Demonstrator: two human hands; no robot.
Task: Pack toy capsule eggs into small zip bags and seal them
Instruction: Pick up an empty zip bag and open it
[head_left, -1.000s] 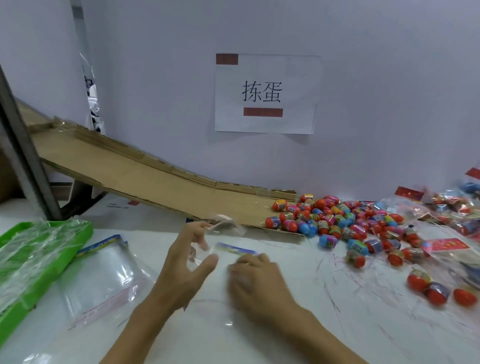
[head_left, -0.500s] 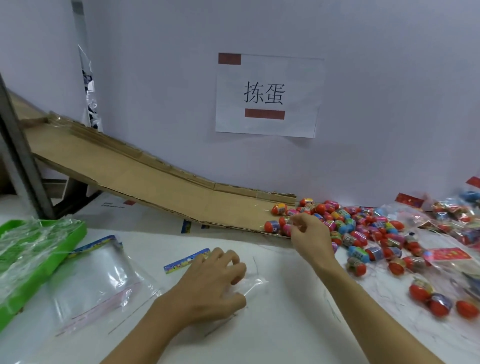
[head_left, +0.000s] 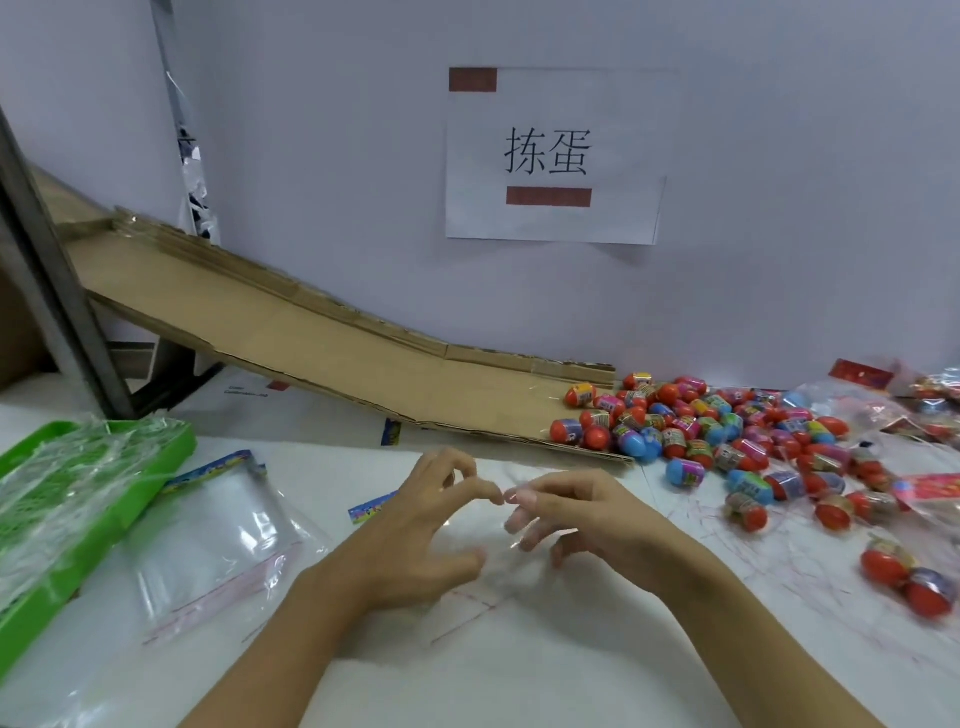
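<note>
The clear zip bag (head_left: 483, 566) is lying flat on the surface (head_left: 571, 665) between your hands; your left hand (head_left: 421, 535) and right hand (head_left: 587, 519) are pinching at it, while the capsule eggs (head_left: 727, 436) are lying far right, nearer your right hand.

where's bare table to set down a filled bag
Bare patches: the near edge of the table between the forearms, and the strip between the green tray and the cardboard ramp. Crowded: the right, with the pile of capsule eggs, and the left, with the stack of zip bags.
</note>
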